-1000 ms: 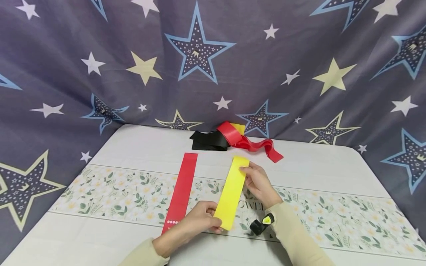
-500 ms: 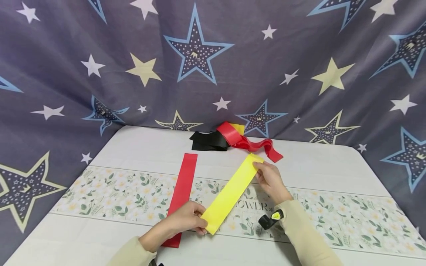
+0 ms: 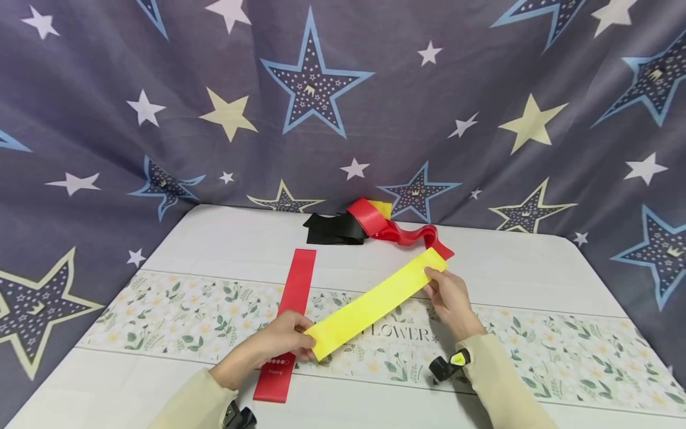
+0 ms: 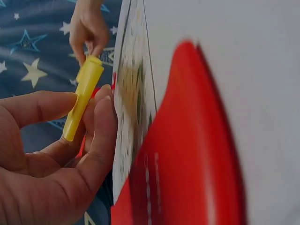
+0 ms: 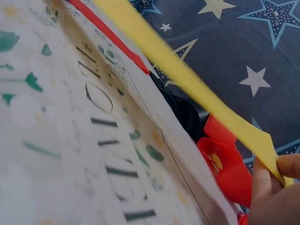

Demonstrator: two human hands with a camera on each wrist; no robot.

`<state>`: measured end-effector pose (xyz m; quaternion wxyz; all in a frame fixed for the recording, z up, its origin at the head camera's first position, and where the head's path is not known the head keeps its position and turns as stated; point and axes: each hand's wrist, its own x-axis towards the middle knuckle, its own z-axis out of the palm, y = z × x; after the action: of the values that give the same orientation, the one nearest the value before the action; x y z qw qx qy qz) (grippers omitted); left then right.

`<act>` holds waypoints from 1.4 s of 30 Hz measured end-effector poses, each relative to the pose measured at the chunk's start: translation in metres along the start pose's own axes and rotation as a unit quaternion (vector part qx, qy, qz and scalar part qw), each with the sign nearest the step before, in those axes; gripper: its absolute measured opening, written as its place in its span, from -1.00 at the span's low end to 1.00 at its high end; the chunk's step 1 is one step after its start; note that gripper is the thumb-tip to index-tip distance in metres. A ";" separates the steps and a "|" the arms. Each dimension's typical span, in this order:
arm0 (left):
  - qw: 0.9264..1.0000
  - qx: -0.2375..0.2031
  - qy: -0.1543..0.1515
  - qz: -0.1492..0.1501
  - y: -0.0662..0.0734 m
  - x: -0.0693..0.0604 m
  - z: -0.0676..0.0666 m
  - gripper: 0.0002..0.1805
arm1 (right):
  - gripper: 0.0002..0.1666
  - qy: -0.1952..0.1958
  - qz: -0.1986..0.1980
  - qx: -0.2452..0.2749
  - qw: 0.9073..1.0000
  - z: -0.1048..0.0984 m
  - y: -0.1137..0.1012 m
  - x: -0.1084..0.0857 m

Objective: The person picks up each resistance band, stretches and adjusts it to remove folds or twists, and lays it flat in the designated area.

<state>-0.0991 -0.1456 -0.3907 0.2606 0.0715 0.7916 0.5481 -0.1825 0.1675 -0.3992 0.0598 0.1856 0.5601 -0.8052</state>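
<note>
Over the flowery cloth (image 3: 177, 310), 1 yellow band (image 3: 375, 304) is up off the table, held at its 2 ends. The left hand (image 3: 281, 339) pinches the near end; the right hand (image 3: 450, 298) pinches the far end. It looks light, bendy and maybe slippery, so the ends seem good to grip.

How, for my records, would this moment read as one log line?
left hand pinches yellow strip end; right hand pinches opposite end; red strip on table

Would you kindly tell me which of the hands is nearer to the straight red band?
Left. In the head view, the left hand is over the red band's middle; the right hand is off to its right, holding the yellow band.
</note>
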 end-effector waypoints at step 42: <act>0.957 -0.015 0.288 -0.023 0.017 0.093 -0.065 -0.71 | -0.55 -0.165 0.013 -0.295 0.941 -0.019 0.021 -0.086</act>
<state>-0.2135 -0.1558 -0.3898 0.0350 -0.1119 0.8260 0.5514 -0.0923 0.1679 -0.3918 0.2136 0.0310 0.7521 -0.6228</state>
